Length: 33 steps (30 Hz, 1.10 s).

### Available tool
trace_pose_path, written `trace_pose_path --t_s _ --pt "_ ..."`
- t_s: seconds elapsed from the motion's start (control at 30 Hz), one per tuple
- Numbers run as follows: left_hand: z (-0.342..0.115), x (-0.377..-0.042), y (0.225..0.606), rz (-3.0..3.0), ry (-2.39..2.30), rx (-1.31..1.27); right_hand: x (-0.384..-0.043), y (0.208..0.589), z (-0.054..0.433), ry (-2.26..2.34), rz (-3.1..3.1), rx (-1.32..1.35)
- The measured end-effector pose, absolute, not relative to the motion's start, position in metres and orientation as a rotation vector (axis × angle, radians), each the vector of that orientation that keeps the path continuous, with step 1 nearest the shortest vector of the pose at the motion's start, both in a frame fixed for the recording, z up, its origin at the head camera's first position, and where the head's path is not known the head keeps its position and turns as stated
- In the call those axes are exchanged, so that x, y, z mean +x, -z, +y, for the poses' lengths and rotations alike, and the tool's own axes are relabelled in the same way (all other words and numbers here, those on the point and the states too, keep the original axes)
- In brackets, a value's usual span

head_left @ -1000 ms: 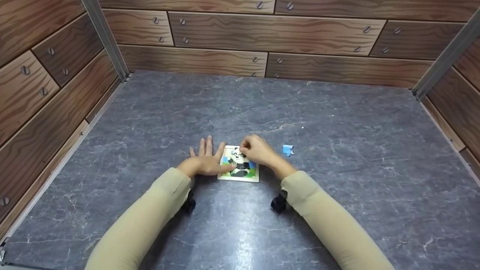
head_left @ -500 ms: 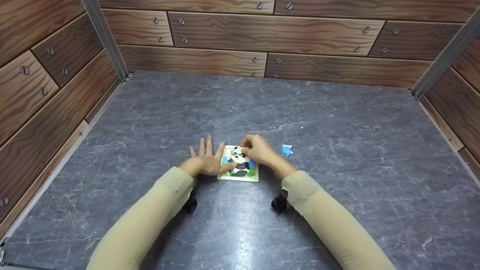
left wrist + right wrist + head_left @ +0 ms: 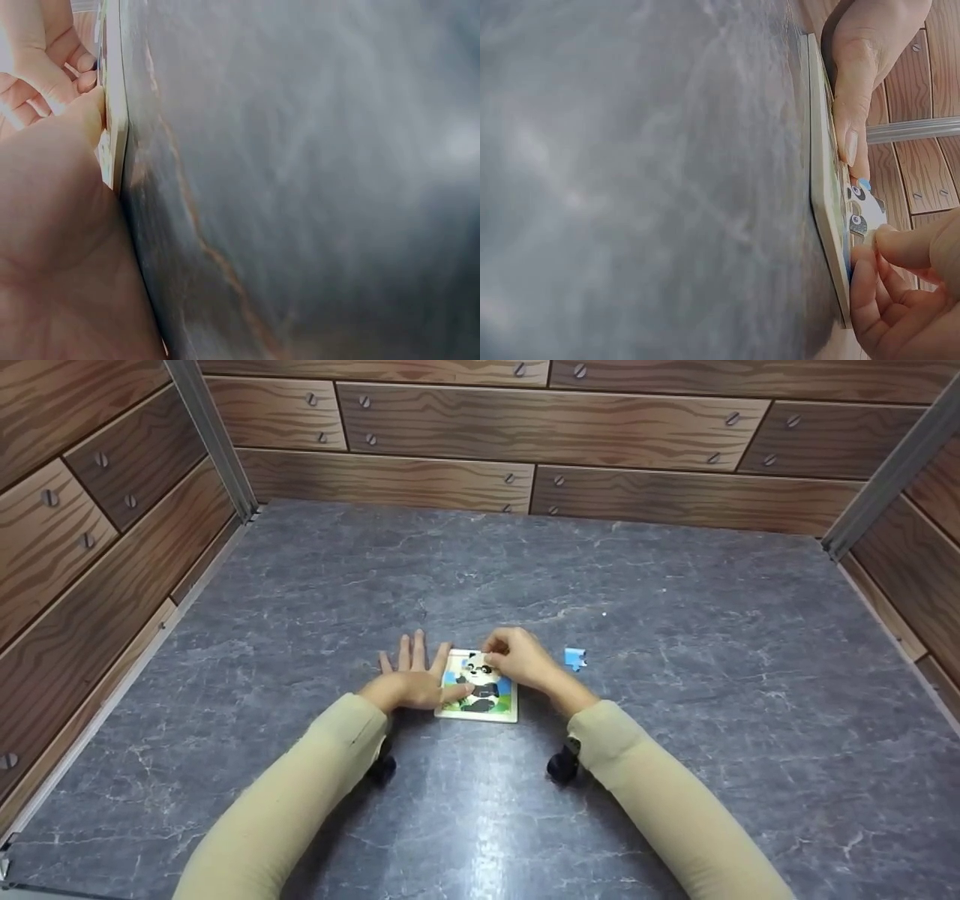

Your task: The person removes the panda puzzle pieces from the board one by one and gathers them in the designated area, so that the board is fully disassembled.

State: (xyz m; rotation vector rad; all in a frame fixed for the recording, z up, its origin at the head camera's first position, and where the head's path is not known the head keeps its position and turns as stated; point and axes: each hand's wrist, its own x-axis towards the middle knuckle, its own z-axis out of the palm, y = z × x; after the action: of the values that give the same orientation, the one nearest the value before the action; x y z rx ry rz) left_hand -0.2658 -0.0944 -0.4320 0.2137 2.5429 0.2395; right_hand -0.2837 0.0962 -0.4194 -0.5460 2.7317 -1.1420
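A small panda jigsaw puzzle in a pale frame [image 3: 480,718] lies on the table, in the middle of the head view. My left hand [image 3: 409,688] is spread at its left side, with the thumb resting across the puzzle and the fingers straight. At the upper right of the puzzle, my right hand [image 3: 521,660] pinches the panda-head puzzle piece [image 3: 868,208] between thumb and curled fingers. In the right wrist view that piece stands tilted up from the board, its eyes showing. My right fingers hide part of the frame's top right corner.
A loose blue puzzle piece [image 3: 575,658] lies on the table to the right of my right hand. The dark marbled table [image 3: 480,562] reaches back to wood-patterned walls [image 3: 540,427] on three sides. Grey metal posts [image 3: 214,439] stand at the back corners.
My right hand has shifted very slightly to the right at the panda-head piece, and more of the panda's face shows. The left hand and the loose blue piece stay in place.
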Motion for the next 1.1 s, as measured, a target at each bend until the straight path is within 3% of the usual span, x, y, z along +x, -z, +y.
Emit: trace_pose_path --t_s 1.1 --pt "-0.0941 -0.2642 0.4299 2.533 -0.253 0.214 -0.2836 0.4193 0.0969 1.221 2.646 -0.587"
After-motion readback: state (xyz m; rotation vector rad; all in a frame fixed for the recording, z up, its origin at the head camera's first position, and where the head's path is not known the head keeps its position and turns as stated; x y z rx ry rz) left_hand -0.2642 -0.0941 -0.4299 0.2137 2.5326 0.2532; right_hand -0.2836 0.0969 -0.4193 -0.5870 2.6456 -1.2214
